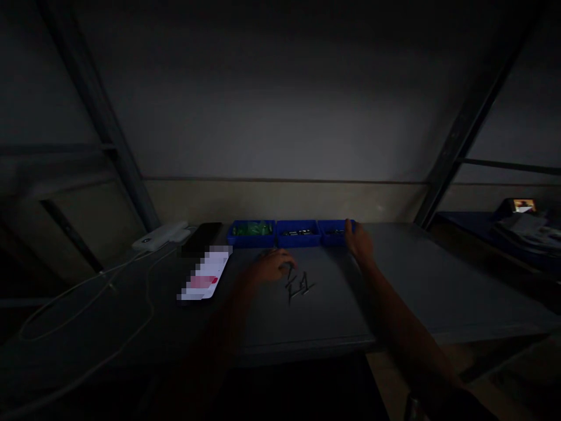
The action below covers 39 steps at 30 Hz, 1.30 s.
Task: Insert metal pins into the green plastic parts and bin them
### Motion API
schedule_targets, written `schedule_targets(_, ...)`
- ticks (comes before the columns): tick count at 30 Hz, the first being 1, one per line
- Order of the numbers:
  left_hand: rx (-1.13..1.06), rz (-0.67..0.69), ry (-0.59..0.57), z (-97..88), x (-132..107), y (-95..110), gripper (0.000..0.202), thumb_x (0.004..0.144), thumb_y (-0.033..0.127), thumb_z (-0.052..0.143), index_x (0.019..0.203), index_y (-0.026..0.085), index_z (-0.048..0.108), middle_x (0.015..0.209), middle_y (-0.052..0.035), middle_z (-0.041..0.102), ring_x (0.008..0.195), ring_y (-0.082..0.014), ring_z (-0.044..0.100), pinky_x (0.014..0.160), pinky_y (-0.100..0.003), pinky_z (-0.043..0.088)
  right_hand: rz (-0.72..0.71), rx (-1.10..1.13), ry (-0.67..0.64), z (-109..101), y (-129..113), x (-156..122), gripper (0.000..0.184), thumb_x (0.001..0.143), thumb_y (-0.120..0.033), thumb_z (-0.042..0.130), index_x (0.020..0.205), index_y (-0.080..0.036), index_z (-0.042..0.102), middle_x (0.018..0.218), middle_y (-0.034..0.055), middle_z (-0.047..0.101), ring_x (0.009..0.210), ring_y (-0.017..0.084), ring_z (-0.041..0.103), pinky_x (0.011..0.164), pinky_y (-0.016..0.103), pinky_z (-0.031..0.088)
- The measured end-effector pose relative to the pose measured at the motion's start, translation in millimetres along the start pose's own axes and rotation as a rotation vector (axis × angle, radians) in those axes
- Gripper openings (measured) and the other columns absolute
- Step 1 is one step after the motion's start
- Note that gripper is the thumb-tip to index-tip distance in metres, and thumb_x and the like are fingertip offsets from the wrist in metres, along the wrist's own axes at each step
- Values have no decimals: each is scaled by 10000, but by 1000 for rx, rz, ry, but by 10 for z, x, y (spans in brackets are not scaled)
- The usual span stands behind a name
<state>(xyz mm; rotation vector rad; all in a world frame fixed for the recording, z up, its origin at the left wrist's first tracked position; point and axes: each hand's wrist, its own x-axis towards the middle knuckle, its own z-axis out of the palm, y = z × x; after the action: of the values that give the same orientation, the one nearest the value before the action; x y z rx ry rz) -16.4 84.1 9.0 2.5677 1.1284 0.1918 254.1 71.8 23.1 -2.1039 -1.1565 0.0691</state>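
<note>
My left hand (275, 265) rests low over the table, its fingers curled just above a small pile of metal screw-like pieces (300, 287). What its fingertips hold, if anything, is too dark to make out. At the right-hand blue bin (328, 240), my right hand (359, 241) has its fingers bent together over the right rim; anything between them is hidden. Small dark metal parts lie in that bin. The middle blue bin (298, 240) holds shiny metal parts, and the left blue bin (252, 241) contains green plastic-looking material.
A lit phone (205, 275) lies left of my hands on the grey table (421, 280), with a dark flat object (204, 235) behind it. White devices (160, 235) trail cables across the left side. Metal posts (451, 140) flank the table; another surface at far right carries a lit screen (524, 205).
</note>
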Motion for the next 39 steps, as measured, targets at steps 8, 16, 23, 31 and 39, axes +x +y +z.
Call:
schedule_targets(8, -59, -114, 208, 57, 83, -73, 160, 829, 163, 491, 855, 171, 648, 987, -70, 655, 985, -204, 573, 898, -321, 414, -545, 190, -319, 262, -388, -499, 429, 938, -467, 365, 1104, -167, 624, 855, 85, 704, 778, 184, 651, 693, 264, 426)
schedule_targets(16, -265, -151, 348, 190, 212, -45, 272, 886, 258, 383, 727, 176, 588, 760, -54, 667, 756, -179, 622, 735, -275, 433, -762, -5, -442, 362, -435, -657, 323, 888, -435, 506, 1090, -214, 627, 879, 64, 714, 782, 175, 653, 666, 256, 403)
schedule_targets(23, -369, -154, 435, 204, 203, -70, 319, 893, 322, 340, 650, 205, 511, 659, -32, 622, 696, -175, 613, 706, -271, 424, -748, -59, -491, 274, -461, -662, 312, 920, -396, 450, 1114, -202, 596, 888, 68, 716, 817, 185, 661, 687, 259, 400)
schedule_targets(31, -493, -56, 458, 210, 181, -37, 178, 819, 353, 480, 799, 193, 555, 729, -3, 626, 705, -149, 596, 662, -240, 429, -657, -118, -468, 284, -510, -692, 302, 952, -354, 363, 1054, -193, 597, 986, 85, 711, 882, 186, 661, 709, 253, 391)
schedule_targets(39, -378, -167, 414, 146, 151, 9, 268, 886, 321, 363, 704, 193, 512, 672, -3, 601, 661, -130, 549, 666, -233, 422, -670, 6, -472, 282, -513, -685, 288, 931, -404, 427, 1040, -211, 610, 874, 57, 715, 774, 167, 650, 652, 245, 372)
